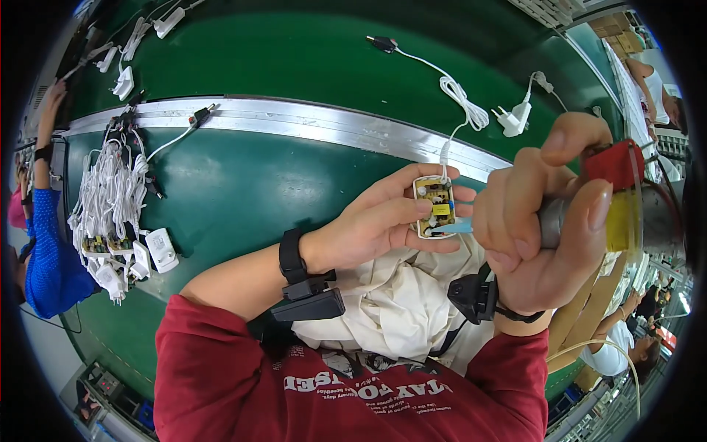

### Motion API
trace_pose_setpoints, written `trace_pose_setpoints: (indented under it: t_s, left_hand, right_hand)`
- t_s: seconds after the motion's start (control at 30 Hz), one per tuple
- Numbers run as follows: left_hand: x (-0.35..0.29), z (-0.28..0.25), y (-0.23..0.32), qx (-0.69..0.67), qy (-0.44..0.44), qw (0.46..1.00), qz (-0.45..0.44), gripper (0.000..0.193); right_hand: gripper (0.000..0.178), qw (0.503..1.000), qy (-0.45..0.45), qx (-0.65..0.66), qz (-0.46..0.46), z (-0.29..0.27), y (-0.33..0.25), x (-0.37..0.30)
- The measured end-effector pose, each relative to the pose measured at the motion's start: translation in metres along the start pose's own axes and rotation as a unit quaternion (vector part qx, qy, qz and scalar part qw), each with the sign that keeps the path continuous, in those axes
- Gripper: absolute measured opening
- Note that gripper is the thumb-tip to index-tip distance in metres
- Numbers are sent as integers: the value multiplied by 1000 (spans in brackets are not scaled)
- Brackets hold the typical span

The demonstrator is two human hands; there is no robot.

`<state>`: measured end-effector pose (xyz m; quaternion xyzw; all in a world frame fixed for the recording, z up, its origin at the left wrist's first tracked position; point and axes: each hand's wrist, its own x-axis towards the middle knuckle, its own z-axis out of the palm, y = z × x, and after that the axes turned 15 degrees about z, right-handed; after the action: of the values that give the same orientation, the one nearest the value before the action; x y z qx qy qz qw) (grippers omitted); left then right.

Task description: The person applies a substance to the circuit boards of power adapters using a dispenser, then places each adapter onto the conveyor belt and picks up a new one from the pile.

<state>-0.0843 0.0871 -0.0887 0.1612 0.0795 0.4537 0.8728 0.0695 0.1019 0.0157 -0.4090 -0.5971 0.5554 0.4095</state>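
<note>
My left hand (372,221) holds an opened white power adapter (434,193), its thumb on the circuit board inside. Small components show on the board, among them a yellow block. A white cable leaves the adapter's far end. Closed round a grey cylindrical tool (552,222) with a red block (615,163) and a yellow part is my right hand (541,221). From beneath its fingers a light blue tip (455,227) reaches over the near right edge of the board. Whether the tip touches the board I cannot tell.
At left, a bundle of white cables (110,188) lies with several adapters (161,250) on the green table (243,166). Beyond a metal rail (294,118), plugs and coiled cable (464,103) lie on a green surface. White cloth (375,295) covers my lap. Other people work at both sides.
</note>
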Motion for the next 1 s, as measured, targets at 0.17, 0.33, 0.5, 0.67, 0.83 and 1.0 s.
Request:
trace_pose_setpoints:
  t_s: [0.17, 0.33, 0.5, 0.67, 0.83, 1.0]
  left_hand:
    - [1, 3, -4, 26, 10, 1000, -8, 40]
    - [31, -4, 2, 295, -50, 949, 99, 36]
    - [111, 22, 52, 696, -145, 596, 373, 30]
    - [140, 20, 54, 835, -183, 386, 348, 31]
    - [123, -2, 65, 842, -164, 451, 246, 34]
    - [110, -16, 192, 943, 56, 202, 258, 41]
  right_hand:
    - [36, 995, 27, 89, 32, -1, -9, -1]
    - [36, 992, 13, 126, -2, 4, -6, -3]
    - [35, 984, 55, 165, 29, 16, -6, -6]
    - [33, 986, 65, 154, 19, 20, -8, -5]
    - [29, 981, 102, 165, 31, 18, -10, -6]
    - [26, 983, 98, 150, 25, 14, -16, -5]
